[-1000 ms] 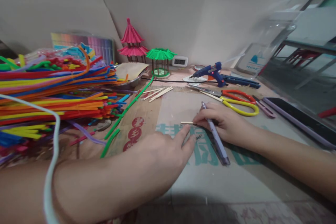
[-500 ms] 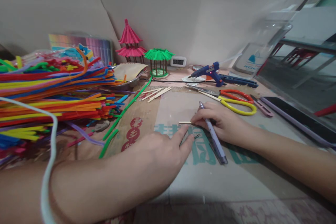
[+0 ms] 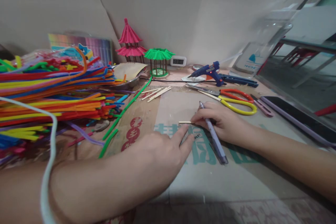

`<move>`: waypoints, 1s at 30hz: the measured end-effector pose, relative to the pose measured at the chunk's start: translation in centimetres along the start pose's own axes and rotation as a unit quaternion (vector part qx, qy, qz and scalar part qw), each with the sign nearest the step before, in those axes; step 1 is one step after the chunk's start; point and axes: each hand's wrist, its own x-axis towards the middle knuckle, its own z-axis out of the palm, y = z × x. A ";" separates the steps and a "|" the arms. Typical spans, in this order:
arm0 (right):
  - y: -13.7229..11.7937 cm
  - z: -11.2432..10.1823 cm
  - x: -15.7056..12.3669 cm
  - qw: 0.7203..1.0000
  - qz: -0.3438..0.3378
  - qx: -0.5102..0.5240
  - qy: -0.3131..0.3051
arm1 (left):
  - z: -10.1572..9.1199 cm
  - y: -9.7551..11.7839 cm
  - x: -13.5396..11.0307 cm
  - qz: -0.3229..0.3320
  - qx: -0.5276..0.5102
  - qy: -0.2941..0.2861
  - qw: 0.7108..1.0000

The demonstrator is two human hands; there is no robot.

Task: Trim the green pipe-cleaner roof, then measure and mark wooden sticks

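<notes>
A short pale wooden stick (image 3: 184, 122) lies on the cardboard between my hands. My left hand (image 3: 160, 154) rests on the board with index finger and thumb stretched out and apart, the index fingertip by the stick's near side; its other fingers are hidden. My right hand (image 3: 217, 120) is closed, a lilac pen (image 3: 215, 141) lodged between its fingers and slanting down toward me. The right fingertips meet the stick's right end, covering part of it. Several more wooden sticks (image 3: 159, 93) lie farther back.
Bundles of coloured pipe cleaners (image 3: 52, 106) fill the left side. At the back stand a pink pagoda model (image 3: 128, 40), a green-roofed pavilion (image 3: 159, 56) and a small clock (image 3: 178, 61). To the right lie a glue gun (image 3: 210, 72), scissors (image 3: 240, 112) and a phone (image 3: 299, 119).
</notes>
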 end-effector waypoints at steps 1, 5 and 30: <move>0.0 0.0 0.0 1.000 -0.001 0.001 -0.001 | 0.0 0.0 -0.1 -0.003 -0.004 -0.003 1.000; 0.0 0.0 0.0 1.000 0.006 0.000 -0.003 | 0.2 0.0 -0.3 -0.011 -0.020 -0.021 1.000; -2.5 -1.1 -0.1 0.970 0.146 0.169 0.099 | 0.4 -1.1 0.0 -0.047 -0.084 -0.033 0.995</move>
